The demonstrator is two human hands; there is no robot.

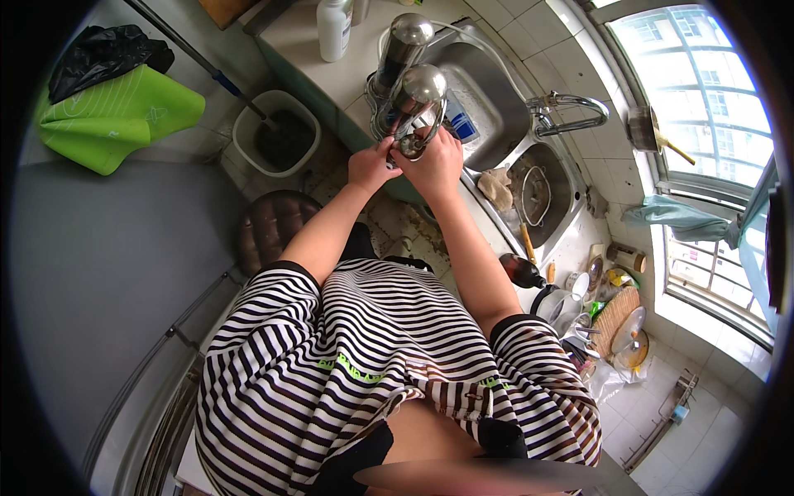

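Note:
My left hand (370,170) and my right hand (437,168) meet in front of two shiny dome-topped metal canisters, a farther one (411,35) and a nearer one (421,86), at the counter's edge by the sink. Both hands are closed around a small round metal fitting (409,147) just below the nearer canister. Its exact kind is hard to make out, and fingers hide part of it. A blue-and-white package (461,121) lies in the sink basin beyond my right hand.
The double steel sink (503,83) has a curved faucet (571,113). A brown cloth (495,188) rests on its divider. A white bottle (334,31) stands on the counter. A white bin (275,169) and a brown cushioned stool (266,231) stand left; dishes crowd the right.

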